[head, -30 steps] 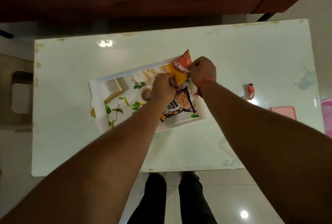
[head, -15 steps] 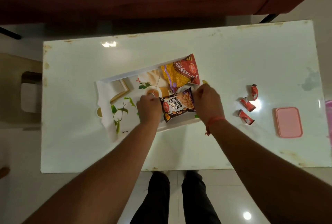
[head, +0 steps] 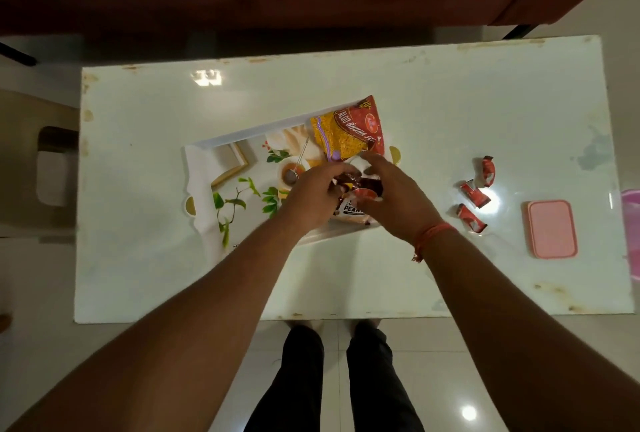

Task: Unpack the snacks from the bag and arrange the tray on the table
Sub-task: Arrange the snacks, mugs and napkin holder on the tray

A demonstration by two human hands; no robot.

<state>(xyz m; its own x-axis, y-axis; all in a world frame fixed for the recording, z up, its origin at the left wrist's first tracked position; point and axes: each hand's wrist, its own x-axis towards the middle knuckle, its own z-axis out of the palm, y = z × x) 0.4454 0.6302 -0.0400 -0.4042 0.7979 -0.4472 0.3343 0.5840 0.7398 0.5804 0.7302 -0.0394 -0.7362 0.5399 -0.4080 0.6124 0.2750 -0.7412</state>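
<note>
**Both hands on the peanut packet, settling it in the tray**

Clearly the dark peanut packet [head: 351,208] was the thing in hand: it lay in the near right part of the tray [head: 207,161], mostly covered, with only a strip of its white lettering showing between the wrists. The left hand [head: 313,194] curled over its left end and the right hand [head: 389,196] over its right, fingers bent down onto the wrapper. Both seemed closed on the packet, probably to square it up rather than lift it, since it sat flat against the tray floor.

Just behind it, the orange-and-red snack bag [head: 349,133] rested at a tilt, its top corner riding over the tray's far rim, likely because the two packets crowd that end.

Well apart to the right on the white table [head: 450,92], three small red sachets [head: 474,194] lay loose in a cluster, seemingly awaiting their turn. Beyond them sat a pink lidded box [head: 552,229], near the table's right edge.
</note>
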